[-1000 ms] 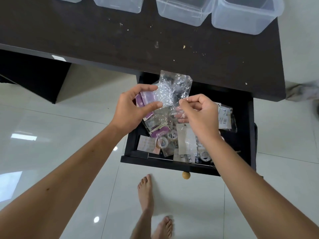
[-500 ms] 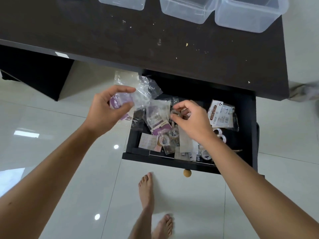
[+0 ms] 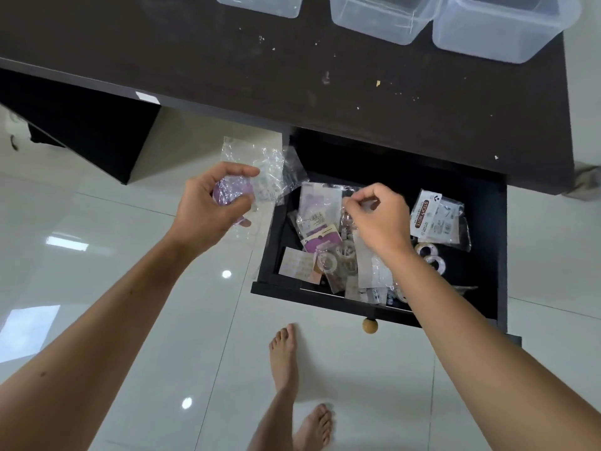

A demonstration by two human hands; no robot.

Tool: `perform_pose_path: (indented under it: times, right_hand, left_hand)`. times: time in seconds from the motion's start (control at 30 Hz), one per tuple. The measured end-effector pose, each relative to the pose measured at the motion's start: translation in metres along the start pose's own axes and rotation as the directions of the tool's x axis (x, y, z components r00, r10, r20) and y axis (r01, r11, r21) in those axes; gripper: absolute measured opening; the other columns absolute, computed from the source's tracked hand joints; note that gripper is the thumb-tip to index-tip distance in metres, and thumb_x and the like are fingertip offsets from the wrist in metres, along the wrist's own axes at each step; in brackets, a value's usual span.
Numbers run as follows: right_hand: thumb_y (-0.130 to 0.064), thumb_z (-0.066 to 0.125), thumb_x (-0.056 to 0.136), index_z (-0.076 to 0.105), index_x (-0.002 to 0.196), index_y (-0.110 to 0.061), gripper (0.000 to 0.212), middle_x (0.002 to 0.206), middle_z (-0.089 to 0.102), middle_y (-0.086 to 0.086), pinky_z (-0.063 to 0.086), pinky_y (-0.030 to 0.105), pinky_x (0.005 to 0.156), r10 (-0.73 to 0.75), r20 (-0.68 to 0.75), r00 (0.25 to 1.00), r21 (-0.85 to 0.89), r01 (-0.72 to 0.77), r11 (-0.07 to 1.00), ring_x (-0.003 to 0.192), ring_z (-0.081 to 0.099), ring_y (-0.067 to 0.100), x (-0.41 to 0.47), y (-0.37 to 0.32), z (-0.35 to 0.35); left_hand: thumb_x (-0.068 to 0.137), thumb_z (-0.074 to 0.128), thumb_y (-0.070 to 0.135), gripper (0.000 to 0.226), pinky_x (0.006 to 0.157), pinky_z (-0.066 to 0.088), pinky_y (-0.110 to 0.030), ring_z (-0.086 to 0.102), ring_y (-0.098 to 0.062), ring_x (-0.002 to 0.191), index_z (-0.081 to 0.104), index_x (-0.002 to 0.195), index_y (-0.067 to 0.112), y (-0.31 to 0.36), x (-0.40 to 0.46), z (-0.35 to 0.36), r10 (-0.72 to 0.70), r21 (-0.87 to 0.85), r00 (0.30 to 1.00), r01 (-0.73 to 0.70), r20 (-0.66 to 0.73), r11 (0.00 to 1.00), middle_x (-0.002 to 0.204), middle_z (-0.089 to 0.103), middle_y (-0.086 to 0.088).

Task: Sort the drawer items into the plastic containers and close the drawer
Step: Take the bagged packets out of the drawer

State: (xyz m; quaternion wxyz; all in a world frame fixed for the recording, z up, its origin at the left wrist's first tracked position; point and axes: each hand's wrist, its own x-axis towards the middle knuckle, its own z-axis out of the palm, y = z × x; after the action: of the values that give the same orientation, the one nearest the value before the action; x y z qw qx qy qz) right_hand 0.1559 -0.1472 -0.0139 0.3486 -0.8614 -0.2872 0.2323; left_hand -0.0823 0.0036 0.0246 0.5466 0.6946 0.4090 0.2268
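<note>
Left hand [image 3: 208, 209]: fingers curled around crumpled clear packets [image 3: 260, 170] with a purple item inside, held over the floor just left of the drawer [image 3: 487, 242]. Right hand [image 3: 380, 219]: fingertips pinch a clear packet inside the open drawer, among tape rolls [image 3: 432, 255] and a sticky-note pack [image 3: 432, 219]. Plastic containers [image 3: 500, 27] stand along the bench [image 3: 292, 76] far edge.

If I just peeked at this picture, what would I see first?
You'd first see two bare arms reaching toward an open black drawer stuffed with little packets. The left hand holds a crinkly clear packet with something purple inside, out over the white floor, while the right hand pinches at the pile in the drawer. Clear tubs wait along the far edge of the dark desk.
</note>
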Motion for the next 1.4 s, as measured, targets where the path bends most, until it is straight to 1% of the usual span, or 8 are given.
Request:
perform_pose_path:
  times: [0.1,0.37,0.6,0.77,0.97,1.17,1.3,1.4]
  right_hand:
    - [-0.02,0.071,0.1,0.065,0.103,-0.016,0.007,0.095,0.074,-0.002,0.06,0.027,0.079,0.006,0.029,1.0,0.164,-0.01,0.986,0.085,0.072,0.011,-0.008,-0.005,-0.017]
    - [-0.001,0.058,0.104,0.051,0.12,-0.032,0.035,0.118,0.061,-0.001,0.063,0.031,0.074,0.05,0.005,0.999,0.439,-0.047,0.897,0.089,0.066,0.016,-0.026,-0.011,-0.036]
    - [-0.034,0.07,0.101,0.065,0.125,-0.033,0.025,0.101,0.073,-0.006,0.053,0.027,0.083,0.012,0.15,0.989,0.291,-0.056,0.955,0.095,0.07,0.009,-0.025,-0.01,-0.017]
    - [-0.036,0.081,0.093,0.062,0.144,-0.018,0.057,0.109,0.074,0.0,0.048,0.024,0.083,-0.003,0.324,0.946,-0.093,0.035,0.995,0.099,0.069,0.016,-0.025,-0.01,0.008]
    - [-0.028,0.085,0.09,0.075,0.108,-0.018,0.022,0.108,0.066,0.0,0.054,0.028,0.087,-0.028,0.227,0.973,-0.06,0.042,0.997,0.089,0.063,0.01,-0.027,-0.013,0.013]
    - [-0.035,0.079,0.095,0.073,0.103,-0.021,0.017,0.095,0.079,-0.003,0.055,0.029,0.081,0.029,0.243,0.97,0.202,-0.08,0.976,0.088,0.074,0.014,-0.027,-0.015,-0.026]
    - [-0.036,0.082,0.093,0.071,0.104,-0.022,0.022,0.097,0.081,-0.003,0.062,0.046,0.094,0.01,0.223,0.975,0.325,-0.084,0.942,0.095,0.078,0.028,-0.032,-0.015,-0.049]
    - [-0.031,0.082,0.093,0.07,0.104,-0.022,0.019,0.098,0.082,-0.001,0.065,0.039,0.084,-0.007,0.212,0.977,0.4,-0.08,0.913,0.092,0.08,0.024,-0.038,-0.015,-0.064]
  left_hand:
    - [0.094,0.071,-0.004,0.034,0.065,0.065,-0.027,0.069,-0.008,0.06,0.074,0.116,0.021,0.003,0.0,0.002,-0.006,-0.015,1.0,0.006,-0.016,1.0,0.114,0.071,0.012]
    - [0.096,0.073,0.001,0.035,0.067,0.064,-0.026,0.071,-0.007,0.064,0.073,0.108,0.033,0.013,-0.002,0.009,-0.002,-0.016,1.0,0.002,-0.002,1.0,0.126,0.07,0.007]
    - [0.095,0.072,-0.002,0.034,0.069,0.066,-0.03,0.069,-0.009,0.061,0.075,0.112,0.027,-0.001,-0.009,-0.004,-0.02,-0.004,0.998,0.02,-0.062,1.0,0.114,0.07,0.012]
    - [0.094,0.073,-0.003,0.032,0.066,0.065,-0.026,0.066,-0.007,0.052,0.075,0.115,0.022,-0.008,-0.015,-0.009,-0.036,0.005,0.995,0.037,-0.095,0.999,0.093,0.07,0.028]
    - [0.094,0.073,-0.002,0.033,0.067,0.066,-0.029,0.071,-0.006,0.06,0.074,0.114,0.024,-0.005,-0.022,-0.003,-0.018,0.045,0.997,0.021,-0.07,0.999,0.112,0.072,0.008]
    - [0.095,0.076,0.015,0.036,0.073,0.068,-0.045,0.073,-0.051,0.069,0.073,0.12,0.041,0.001,-0.015,0.003,-0.008,0.076,1.0,0.01,-0.025,0.997,0.106,0.068,-0.021]
    - [0.094,0.077,0.017,0.035,0.073,0.064,-0.057,0.067,-0.055,0.076,0.073,0.119,0.041,0.014,-0.013,0.026,0.056,0.125,0.998,-0.053,-0.014,0.991,0.118,0.075,-0.003]
    - [0.095,0.077,0.014,0.034,0.077,0.064,-0.038,0.071,-0.042,0.087,0.072,0.121,0.036,0.025,-0.012,0.047,0.08,0.156,0.997,-0.079,0.004,0.985,0.123,0.074,0.016]
